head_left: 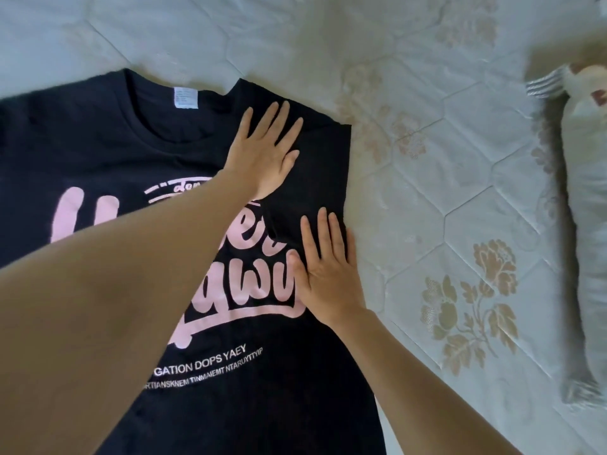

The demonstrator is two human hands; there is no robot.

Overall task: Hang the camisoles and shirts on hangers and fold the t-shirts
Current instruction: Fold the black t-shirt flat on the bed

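A black t-shirt (98, 142) with pink lettering lies flat, front up, on the bed, neck toward the far side. Its right sleeve (315, 178) is folded inward over the chest. My left hand (262, 152) lies flat with straight fingers on the shoulder, at the upper edge of the folded sleeve. My right hand (325, 270) presses flat on the shirt's right edge, fingertips on the lower end of the sleeve. Neither hand grips anything. My left forearm covers part of the print.
The shirt rests on a pale quilted mattress cover (443, 192) with gold flower patterns. A light pillow or bundle (588, 224) lies along the right edge, with a striped cloth (545, 83) near its top.
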